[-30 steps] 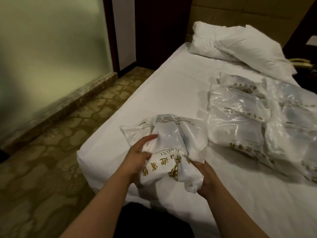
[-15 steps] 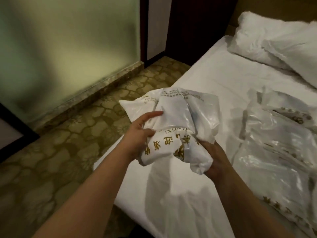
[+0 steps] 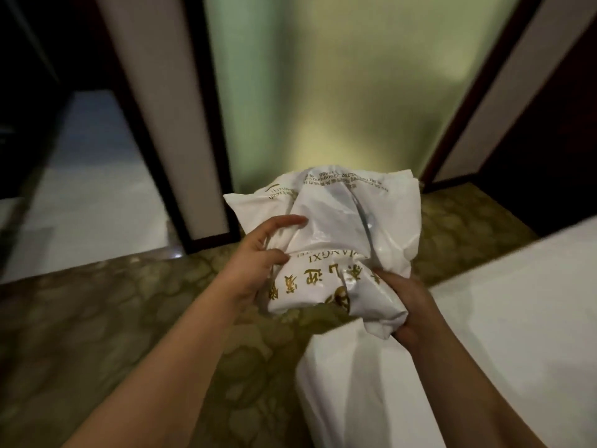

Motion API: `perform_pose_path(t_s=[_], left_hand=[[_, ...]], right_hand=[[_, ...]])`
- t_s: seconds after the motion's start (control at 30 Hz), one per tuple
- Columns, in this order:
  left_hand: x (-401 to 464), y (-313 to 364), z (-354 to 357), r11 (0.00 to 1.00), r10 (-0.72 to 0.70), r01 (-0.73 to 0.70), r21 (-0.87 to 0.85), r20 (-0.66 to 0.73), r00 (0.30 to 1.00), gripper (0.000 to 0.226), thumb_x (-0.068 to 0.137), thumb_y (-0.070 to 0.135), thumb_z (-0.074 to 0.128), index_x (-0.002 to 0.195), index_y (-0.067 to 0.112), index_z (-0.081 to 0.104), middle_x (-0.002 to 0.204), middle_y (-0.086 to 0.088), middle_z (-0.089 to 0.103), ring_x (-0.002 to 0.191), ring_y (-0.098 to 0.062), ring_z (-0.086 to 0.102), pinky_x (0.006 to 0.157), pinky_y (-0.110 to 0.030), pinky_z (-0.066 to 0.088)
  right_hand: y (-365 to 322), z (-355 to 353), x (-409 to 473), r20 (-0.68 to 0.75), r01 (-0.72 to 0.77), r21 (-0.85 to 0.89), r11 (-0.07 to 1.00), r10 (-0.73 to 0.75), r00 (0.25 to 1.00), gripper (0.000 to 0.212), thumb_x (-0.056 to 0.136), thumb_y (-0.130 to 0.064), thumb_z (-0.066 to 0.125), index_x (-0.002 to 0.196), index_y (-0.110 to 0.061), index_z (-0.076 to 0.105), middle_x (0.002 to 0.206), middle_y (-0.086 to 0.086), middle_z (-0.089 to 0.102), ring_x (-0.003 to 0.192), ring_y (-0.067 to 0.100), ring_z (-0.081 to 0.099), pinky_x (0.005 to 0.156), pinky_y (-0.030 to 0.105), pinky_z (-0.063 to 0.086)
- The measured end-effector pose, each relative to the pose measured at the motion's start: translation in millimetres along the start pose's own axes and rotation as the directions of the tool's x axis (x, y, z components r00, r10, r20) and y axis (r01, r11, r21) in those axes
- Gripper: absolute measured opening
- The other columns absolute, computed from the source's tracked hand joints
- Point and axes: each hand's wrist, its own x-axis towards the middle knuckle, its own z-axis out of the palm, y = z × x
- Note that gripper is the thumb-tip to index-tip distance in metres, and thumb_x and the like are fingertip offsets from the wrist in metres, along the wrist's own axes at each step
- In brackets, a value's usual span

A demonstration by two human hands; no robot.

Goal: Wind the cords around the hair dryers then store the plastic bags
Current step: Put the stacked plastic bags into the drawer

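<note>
A bundle of white plastic bags with gold lettering (image 3: 339, 240) is held up in the air in front of me, above the floor beside the bed corner. My left hand (image 3: 258, 257) grips the bundle's left side, thumb and fingers curled on the plastic. My right hand (image 3: 407, 305) grips its lower right end from below. No hair dryer or cord shows in this view.
The white bed (image 3: 484, 334) fills the lower right, its corner just under the bundle. Patterned gold carpet (image 3: 113, 318) covers the floor at left. A frosted glass panel (image 3: 339, 92) with dark frames stands ahead, and a tiled doorway (image 3: 90, 189) opens at the left.
Both hands lifted the bundle off the bed. My view swung left, away from the pillows and the bags spread on the bed, toward the glass panel and doorway.
</note>
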Motion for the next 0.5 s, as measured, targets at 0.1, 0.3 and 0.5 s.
perform_pose_path(t_s=[0.1, 0.3, 0.5], left_hand=[[-12.8, 40.5, -84.9, 0.999, 0.026, -0.031, -0.032, -0.142, 0.990, 0.064, 0.079, -0.023, 0.042, 0.095, 0.032, 0.071, 0.127, -0.001, 0.053, 0.103, -0.032, 0.061, 0.059, -0.028, 0.056], [-37.1, 107.2, -239.5, 0.991, 0.132, -0.125, 0.042, -0.357, 0.925, 0.065, 0.079, -0.021, 0.042, 0.090, 0.036, 0.071, 0.124, -0.003, 0.055, 0.098, -0.035, 0.061, 0.058, -0.030, 0.055], [-69.8, 145.7, -357.2, 0.972, 0.234, -0.193, 0.132, -0.536, 0.811, 0.067, 0.078, -0.019, 0.043, 0.089, 0.040, 0.071, 0.126, -0.001, 0.053, 0.101, -0.030, 0.060, 0.064, -0.030, 0.053]], right_hand=[[8.4, 92.4, 15.0, 0.087, -0.031, -0.060, 0.998, 0.036, 0.996, 0.036, 0.090, 0.001, 0.049, 0.125, 0.008, 0.051, 0.076, 0.013, 0.066, 0.055, 0.016, 0.068, 0.045, 0.022, 0.051], [37.2, 273.7, 51.2, 0.329, -0.094, -0.051, 0.994, 0.106, 0.939, 0.042, 0.077, 0.001, 0.057, 0.119, 0.000, 0.056, 0.073, 0.011, 0.072, 0.060, 0.021, 0.070, 0.046, 0.026, 0.053], [63.4, 416.5, 73.6, 0.521, -0.126, -0.154, 0.980, 0.188, 0.833, 0.031, 0.086, 0.003, 0.054, 0.116, 0.001, 0.059, 0.069, 0.011, 0.071, 0.057, 0.021, 0.069, 0.045, 0.028, 0.054]])
